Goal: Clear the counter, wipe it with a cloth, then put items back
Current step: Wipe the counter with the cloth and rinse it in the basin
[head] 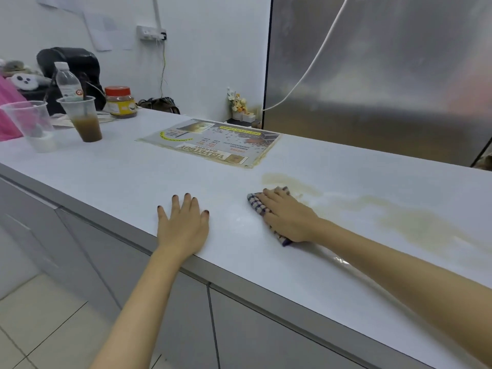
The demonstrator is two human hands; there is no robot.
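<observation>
My right hand (286, 218) lies flat with straight fingers on a blue-and-white checked cloth (257, 202), pressing it onto the white counter (119, 177). Brownish stains (415, 225) spread over the counter to the right of the cloth, and a smaller stain (282, 179) sits just beyond it. My left hand (183, 225) rests palm down near the counter's front edge, fingers spread, holding nothing. A printed menu sheet (213, 142) lies flat on the counter further back.
At the far left stand a plastic cup of brown drink (83, 119), a near-empty clear cup (32, 126), a water bottle (68, 81) and a red-lidded jar (119, 102). A steel fridge (386, 75) rises behind the counter on the right. Small flowers (237, 102) stand by the wall.
</observation>
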